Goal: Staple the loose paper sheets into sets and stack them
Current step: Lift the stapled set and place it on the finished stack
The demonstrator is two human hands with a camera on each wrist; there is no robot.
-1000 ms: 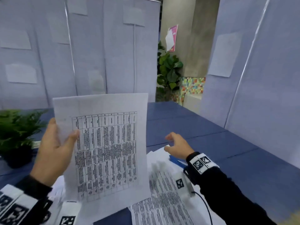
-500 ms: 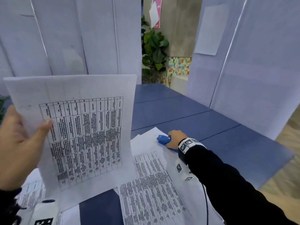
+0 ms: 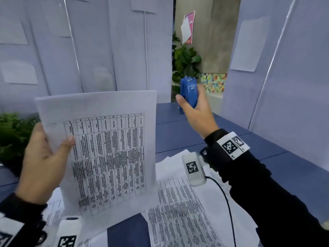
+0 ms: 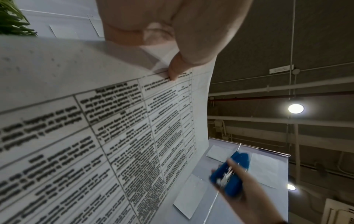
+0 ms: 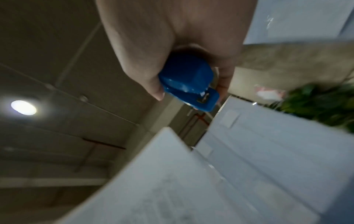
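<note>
**Stapler raised, sheets upright**

Your left hand [image 3: 40, 163] pinches the sheets [image 3: 106, 148] upright at centre frame; their printed table is too blurred to read. Your right hand [image 3: 195, 111] grips the blue stapler [image 3: 189, 91] at upper centre, its label illegible. More papers [image 3: 179, 220] lie on the blue table [image 3: 178, 132], white panels [image 3: 106, 41] behind.
</note>
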